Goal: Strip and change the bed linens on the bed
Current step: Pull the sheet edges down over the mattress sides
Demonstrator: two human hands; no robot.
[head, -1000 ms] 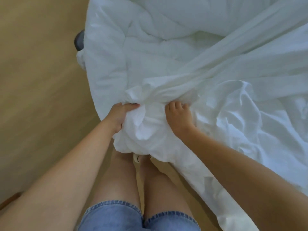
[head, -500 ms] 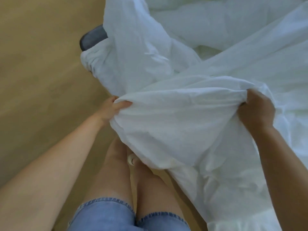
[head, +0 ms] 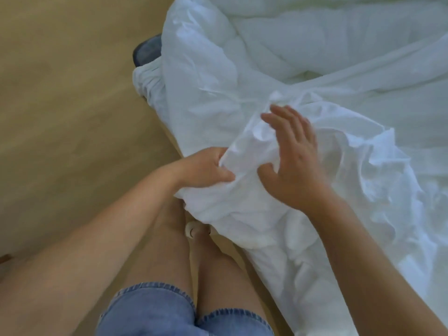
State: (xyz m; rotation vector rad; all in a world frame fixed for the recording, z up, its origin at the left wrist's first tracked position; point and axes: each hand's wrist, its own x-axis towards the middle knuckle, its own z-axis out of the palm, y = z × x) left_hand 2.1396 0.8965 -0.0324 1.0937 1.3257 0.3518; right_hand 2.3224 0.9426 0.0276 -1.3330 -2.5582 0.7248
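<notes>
A white sheet (head: pixel 254 214) lies crumpled over the near corner of the bed and hangs down its side. My left hand (head: pixel 203 169) grips a bunched fold of that sheet at the bed's edge. My right hand (head: pixel 294 157) hovers just to the right of it, fingers spread and straight, holding nothing. Behind the sheet a puffy white duvet (head: pixel 315 35) is heaped on the bed. The gathered edge of a fitted sheet (head: pixel 149 83) wraps the bed's far left corner.
A wooden floor (head: pixel 68 105) fills the left side. A dark grey bed base corner (head: pixel 146 50) sticks out below the linens. My bare legs and a white slipper (head: pixel 192 230) stand close against the bed's side.
My right hand has let go of the sheet and come back toward my left hand, fingers now spread. The stretched sheet has dropped and bunched up. My left hand keeps its grip.
</notes>
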